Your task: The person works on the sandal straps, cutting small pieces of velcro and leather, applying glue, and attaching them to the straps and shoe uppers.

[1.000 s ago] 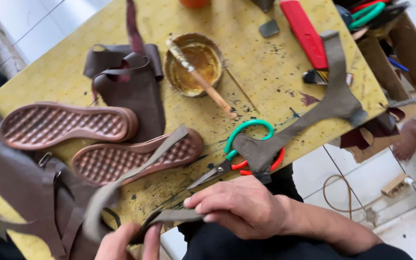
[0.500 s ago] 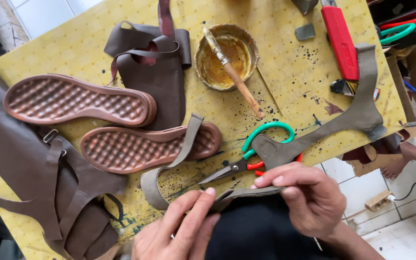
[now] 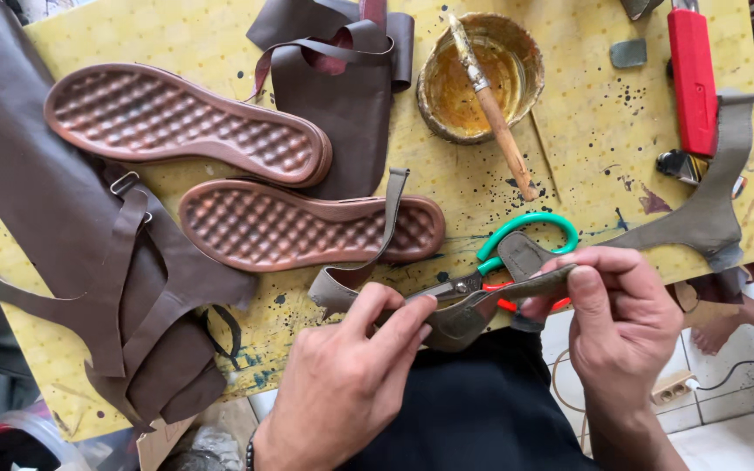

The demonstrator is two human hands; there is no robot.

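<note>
Both hands at 6 o'clock, just below the yellow table (image 3: pixel 569 187) edge. L hand (image 3: pixel 342 384) pinches one end of a grey-brown leather strap (image 3: pixel 464 310) w/ thumb + fingers; R hand (image 3: pixel 626 323) pinches the other end, fingers curled over it. Strap stretches between them (its far tail loops up across a brown sole (image 3: pixel 307 227) at 11 o'clock). Scissors (image 3: pixel 517 253) w/ green handles lie just behind, 12 o'clock. Glue bowl (image 3: pixel 477 74) w/ brush further up.
</note>
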